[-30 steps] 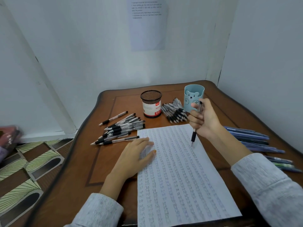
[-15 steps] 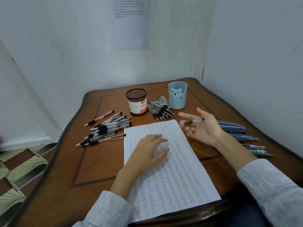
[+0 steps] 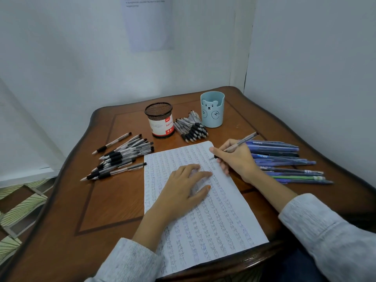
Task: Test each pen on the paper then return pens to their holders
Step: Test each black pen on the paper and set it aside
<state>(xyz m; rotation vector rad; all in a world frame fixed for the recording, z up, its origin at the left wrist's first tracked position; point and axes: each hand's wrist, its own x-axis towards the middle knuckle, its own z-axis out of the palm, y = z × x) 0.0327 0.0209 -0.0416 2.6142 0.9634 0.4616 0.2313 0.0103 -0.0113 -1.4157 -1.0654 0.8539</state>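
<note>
A white sheet of paper (image 3: 213, 216), covered in rows of small marks, lies on the wooden table (image 3: 105, 200). My left hand (image 3: 183, 192) rests flat on it, fingers spread. My right hand (image 3: 236, 157) grips a clear black-tipped pen (image 3: 242, 142) in a writing hold, its tip touching the paper's upper right edge. A black mesh holder (image 3: 159, 120) and a light blue bear holder (image 3: 212, 109) stand at the back. Black pens lie in piles at the left (image 3: 122, 157) and between the holders (image 3: 191, 129). Blue pens (image 3: 284, 159) lie at the right.
The table stands in a corner, with white walls behind and to the right. A printed sheet (image 3: 148, 21) hangs on the back wall. A patterned floor (image 3: 18, 204) shows beyond the table's left edge.
My right hand turned the pen from an upright fist grip, through loose open fingers, into a writing hold with the tip on the paper. The view shifted to the right.
</note>
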